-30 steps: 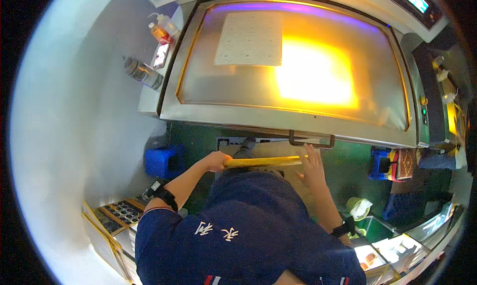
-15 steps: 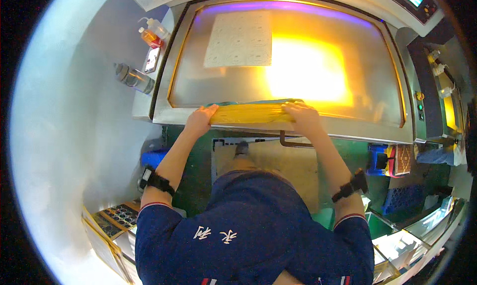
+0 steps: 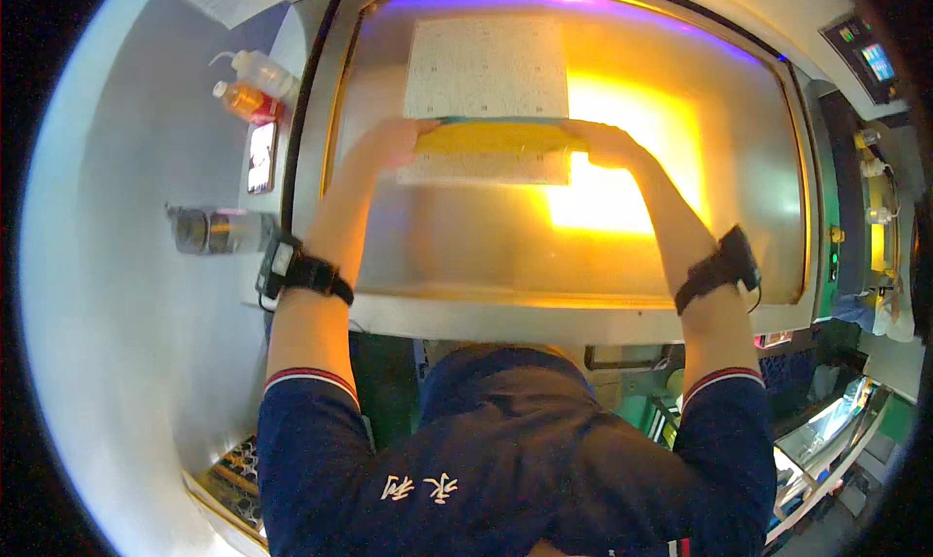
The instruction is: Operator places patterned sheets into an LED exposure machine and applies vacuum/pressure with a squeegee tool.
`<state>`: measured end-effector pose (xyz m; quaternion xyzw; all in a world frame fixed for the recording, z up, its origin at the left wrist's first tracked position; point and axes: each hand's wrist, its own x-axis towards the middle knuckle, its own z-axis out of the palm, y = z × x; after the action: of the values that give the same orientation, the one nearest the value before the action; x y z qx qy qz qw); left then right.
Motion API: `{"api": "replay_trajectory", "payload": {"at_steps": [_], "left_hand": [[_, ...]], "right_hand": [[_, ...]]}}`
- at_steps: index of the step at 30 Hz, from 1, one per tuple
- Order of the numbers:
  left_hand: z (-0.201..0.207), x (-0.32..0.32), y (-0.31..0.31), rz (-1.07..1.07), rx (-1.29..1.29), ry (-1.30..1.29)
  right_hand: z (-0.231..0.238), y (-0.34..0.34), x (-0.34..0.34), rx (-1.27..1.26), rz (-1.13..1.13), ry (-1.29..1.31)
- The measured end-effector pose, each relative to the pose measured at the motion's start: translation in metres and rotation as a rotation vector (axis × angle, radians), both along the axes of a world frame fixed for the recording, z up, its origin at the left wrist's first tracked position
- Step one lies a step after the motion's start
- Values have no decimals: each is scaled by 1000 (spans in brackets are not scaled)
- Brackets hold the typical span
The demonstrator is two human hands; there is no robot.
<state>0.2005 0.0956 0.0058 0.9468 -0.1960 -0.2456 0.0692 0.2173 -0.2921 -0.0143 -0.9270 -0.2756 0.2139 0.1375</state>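
Note:
My left hand [image 3: 400,143] grips the left end of a long yellow bar-shaped piece [image 3: 494,137] with a blue-green strip along its far edge. At the other end, my right hand [image 3: 604,145] has its fingers closed round it. The bar lies across the lower part of a pale printed sheet [image 3: 486,63], hiding a band of it. Whether the bar presses on the sheet or hovers just above it, I cannot tell. Beneath the sheet is a large framed flat bed [image 3: 466,251], lit bright yellow on its right. Motion blurs my left hand somewhat.
Left of the bed stand a clear squeeze bottle [image 3: 262,72], an orange bottle [image 3: 243,101], a phone [image 3: 261,156] and a tilted clear bottle [image 3: 219,230]. A control panel with a small screen [image 3: 878,62] is at the far right. A dark handle [image 3: 630,359] juts out below the bed's front edge.
Both hands have carried the yellow bar away from me, from the bed's front edge onto the printed sheet. My body leans further over the bed.

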Motion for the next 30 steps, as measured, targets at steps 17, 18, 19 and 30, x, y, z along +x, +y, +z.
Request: {"api": "replay_trajectory", "payload": {"at_steps": [17,18,19,30], "left_hand": [[-50,365,98,24,-141,-332],[-58,379,70,2,-329,-267],[-65,376,7,-58,-436,-305],[-26,-44,55,12,-39,-53]], "right_hand": [[-75,63,387,-238,159,-525],[-99,4,407,-149,126,-577],[-131,-74,398,-81,86,-592],[-25,60,-15,-63,-4,107]]}}
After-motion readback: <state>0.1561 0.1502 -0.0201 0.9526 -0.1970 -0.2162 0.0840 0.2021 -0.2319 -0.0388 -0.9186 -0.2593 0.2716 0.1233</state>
